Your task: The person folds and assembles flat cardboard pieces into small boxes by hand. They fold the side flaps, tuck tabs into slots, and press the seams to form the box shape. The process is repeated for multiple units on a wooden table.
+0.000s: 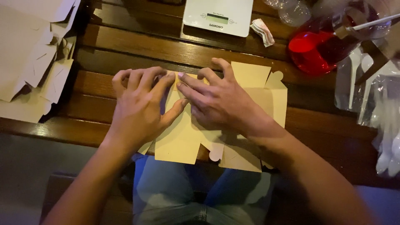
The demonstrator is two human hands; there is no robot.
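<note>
Nearest the camera, one flat die-cut cardboard sheet (183,141) is overhanging the front edge of a slatted wooden table (96,54), above the person's knees. Both hands are pressing it flat: the left hand (139,106) with fingers curled on the sheet's upper left, the right hand (216,100) spread, their fingertips touching. Bare slats are lying open just beyond. Further left, a stack of cardboard blanks (31,58) is resting; further back, one white scale (218,16), one crumpled wrapper (262,31) and one red-lidded container (316,48).
</note>
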